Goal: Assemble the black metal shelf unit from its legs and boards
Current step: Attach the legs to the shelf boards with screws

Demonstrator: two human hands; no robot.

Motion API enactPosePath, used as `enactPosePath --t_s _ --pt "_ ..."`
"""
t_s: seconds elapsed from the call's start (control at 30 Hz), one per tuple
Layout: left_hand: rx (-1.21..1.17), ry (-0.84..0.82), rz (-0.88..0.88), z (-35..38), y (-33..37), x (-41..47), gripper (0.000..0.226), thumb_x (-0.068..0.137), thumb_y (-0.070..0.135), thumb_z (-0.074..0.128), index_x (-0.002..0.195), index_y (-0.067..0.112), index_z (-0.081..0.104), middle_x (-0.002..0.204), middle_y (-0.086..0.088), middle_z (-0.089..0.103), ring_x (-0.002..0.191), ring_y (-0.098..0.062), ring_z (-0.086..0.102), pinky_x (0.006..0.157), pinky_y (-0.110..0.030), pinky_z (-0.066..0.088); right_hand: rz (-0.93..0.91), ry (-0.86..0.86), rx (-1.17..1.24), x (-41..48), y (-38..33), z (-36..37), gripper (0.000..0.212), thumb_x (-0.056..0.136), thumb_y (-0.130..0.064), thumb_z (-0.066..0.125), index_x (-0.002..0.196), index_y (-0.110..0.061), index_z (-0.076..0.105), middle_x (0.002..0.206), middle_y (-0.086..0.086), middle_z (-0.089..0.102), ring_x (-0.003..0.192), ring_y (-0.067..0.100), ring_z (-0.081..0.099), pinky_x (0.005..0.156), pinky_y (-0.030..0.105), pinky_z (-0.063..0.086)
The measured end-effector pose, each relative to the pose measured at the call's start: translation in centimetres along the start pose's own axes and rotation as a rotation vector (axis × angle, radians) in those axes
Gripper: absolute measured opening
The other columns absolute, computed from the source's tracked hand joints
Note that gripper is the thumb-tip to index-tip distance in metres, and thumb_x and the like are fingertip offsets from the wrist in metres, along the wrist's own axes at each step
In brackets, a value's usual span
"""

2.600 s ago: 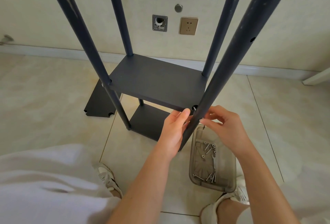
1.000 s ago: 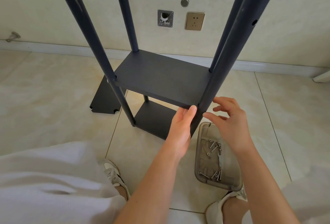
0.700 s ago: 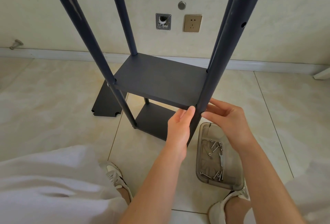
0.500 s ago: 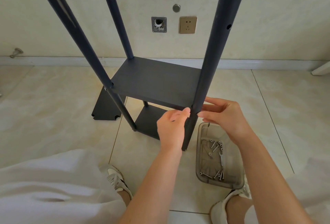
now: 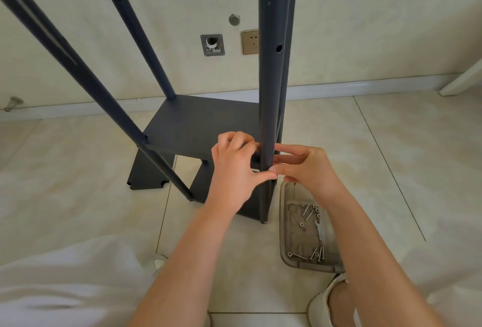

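The black shelf unit stands on the floor on several round legs, with a middle board [image 5: 198, 128] and a lower board [image 5: 206, 186] fitted. My left hand [image 5: 234, 167] grips the middle board's near right corner, fingers curled over its edge and thumb against the near right leg [image 5: 271, 66]. My right hand [image 5: 305, 167] pinches at that leg where the board meets it; any screw there is hidden by the fingers. A loose black board [image 5: 146, 175] lies on the floor behind the left leg.
A clear plastic tray [image 5: 287, 196] with several screws and a small wrench lies on the tiles right of the near leg. My shoes and white-clad knees are at the bottom. The wall with a socket [image 5: 250, 41] runs behind.
The camera has shifted, so the leg tops now show. My left hand has moved up over the board's corner and closed on it, thumb reaching to the leg. My right hand stays at the joint.
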State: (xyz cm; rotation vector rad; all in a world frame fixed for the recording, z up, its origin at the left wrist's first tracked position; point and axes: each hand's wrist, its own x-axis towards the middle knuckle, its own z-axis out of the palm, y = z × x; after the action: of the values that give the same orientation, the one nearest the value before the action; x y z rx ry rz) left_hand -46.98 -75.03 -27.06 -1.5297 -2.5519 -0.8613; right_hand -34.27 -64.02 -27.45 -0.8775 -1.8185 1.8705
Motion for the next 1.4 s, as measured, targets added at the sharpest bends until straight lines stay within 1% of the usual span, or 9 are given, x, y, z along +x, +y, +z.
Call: enactPosePath --t_s 0.2,0.47,0.57,0.7,0.9,1.0,1.17,1.3,1.4 --pt "0.070 -0.014 0.166 -0.6 -0.7 1.1 0.051 0.065 0.044 0.090 0.093 0.004 0.075 0.100 -0.008 0.065 0.106 -0.028 0.052 0.091 -0.037 0.042 0.026 0.022 0.003 0.2 0.0 0.2 0.039 0.078 -0.013 0.081 0.100 -0.044 0.071 0.089 -0.014 0.076 0.081 0.005 0.072 0.057 0.014 0.051" --pt "-0.035 0.016 0.138 0.1 -1.1 0.7 0.043 0.069 0.036 0.090 0.097 0.007 0.076 0.102 -0.004 0.063 0.106 -0.018 0.048 0.089 -0.034 0.048 0.123 0.024 0.100 0.2 -0.3 -0.1 0.025 0.087 -0.011 0.073 0.108 -0.025 0.074 0.099 -0.001 0.076 0.087 0.013 0.074 0.066 0.024 0.057" --pt "-0.043 0.058 0.105 0.4 -1.1 0.2 0.042 0.070 0.037 0.089 0.098 0.009 0.075 0.104 -0.004 0.066 0.110 -0.022 0.051 0.095 -0.041 0.048 0.185 0.169 0.085 0.6 -0.2 0.8 0.011 0.096 -0.016 0.061 0.107 -0.017 0.062 0.099 0.003 0.075 0.084 0.014 0.074 0.060 0.021 0.054" --pt "-0.055 0.093 0.075 0.8 -1.0 -0.2 0.036 0.072 0.036 0.089 0.097 0.015 0.075 0.104 0.000 0.067 0.116 -0.023 0.049 0.100 -0.046 0.040 0.176 0.224 -0.057 1.3 -0.6 2.0 0.031 0.098 -0.039 0.056 0.116 -0.014 0.062 0.101 0.005 0.074 0.084 0.012 0.073 0.055 0.018 0.049" --pt "-0.040 0.117 0.039 1.0 -0.9 -0.2 0.037 0.071 0.036 0.089 0.099 0.017 0.075 0.109 0.001 0.066 0.122 -0.026 0.046 0.103 -0.054 0.037 0.187 0.142 -0.240 2.1 -1.1 2.5 0.037 0.098 -0.040 0.054 0.103 -0.007 0.070 0.096 0.010 0.072 0.082 0.021 0.071 0.076 0.032 0.061" --pt "-0.063 0.147 -0.014 1.3 -0.8 -0.6 0.037 0.072 0.033 0.089 0.104 0.021 0.075 0.122 0.004 0.064 0.134 -0.027 0.044 0.114 -0.061 0.026 0.194 0.137 -0.255 2.2 -1.3 2.7 0.035 0.099 -0.039 0.054 0.103 -0.007 0.069 0.096 0.011 0.072 0.079 0.023 0.072 0.080 0.037 0.061" --pt "-0.064 0.122 0.034 2.0 -1.4 -1.7 0.040 0.084 0.040 0.078 0.122 0.027 0.071 0.139 0.008 0.061 0.146 -0.016 0.037 0.122 -0.055 -0.004 0.192 0.169 -0.200 1.9 -1.0 2.7 0.034 0.097 -0.037 0.058 0.105 -0.007 0.070 0.098 0.011 0.073 0.084 0.024 0.073 0.081 0.038 0.061" --pt "-0.005 0.126 0.079 2.2 -1.6 -1.8 0.042 0.088 0.049 0.063 0.121 0.025 0.072 0.136 0.005 0.064 0.142 -0.017 0.043 0.122 -0.062 0.003 0.194 0.163 -0.003 1.5 0.0 1.8 0.026 0.096 -0.033 0.062 0.110 -0.012 0.068 0.098 0.006 0.075 0.080 0.015 0.074 0.072 0.027 0.062" --pt "0.006 0.136 0.085 2.3 -1.7 -1.7 0.046 0.090 0.054 0.056 0.119 0.023 0.074 0.133 0.003 0.066 0.140 -0.018 0.047 0.120 -0.066 0.009 0.258 0.300 0.184 1.0 3.2 -0.1 0.018 0.097 -0.030 0.060 0.113 -0.021 0.061 0.091 0.003 0.077 0.076 0.014 0.075 0.070 0.026 0.061"
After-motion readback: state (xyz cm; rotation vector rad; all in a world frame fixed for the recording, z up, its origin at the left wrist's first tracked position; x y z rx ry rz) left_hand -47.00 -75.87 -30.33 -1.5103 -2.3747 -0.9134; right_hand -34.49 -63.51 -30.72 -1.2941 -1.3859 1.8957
